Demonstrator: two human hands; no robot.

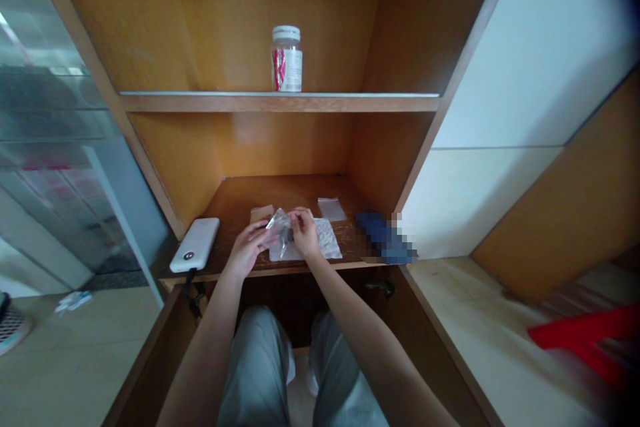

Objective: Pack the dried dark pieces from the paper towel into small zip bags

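A crinkled clear plastic bag (pixel 281 228) is held up between my hands over the brown cabinet board. My left hand (pixel 247 248) grips its left side, fingers closed on the film. At the bag's right edge, the fingertips of my right hand (pixel 305 232) are pinched together on it. Beneath both lies a white, textured sheet (pixel 328 240), flat on the board. Behind my left hand is a small brownish flat packet (pixel 261 213), partly covered. Farther back to the right lies a small flat translucent bag (pixel 332 209).
A white power bank (pixel 196 244) with a dark strap lies at the board's left front. At the right edge is a dark blue item (pixel 385 237), partly blurred out. A white-capped jar (pixel 287 61) stands on the shelf above. Low right is a red plastic stool (pixel 590 340).
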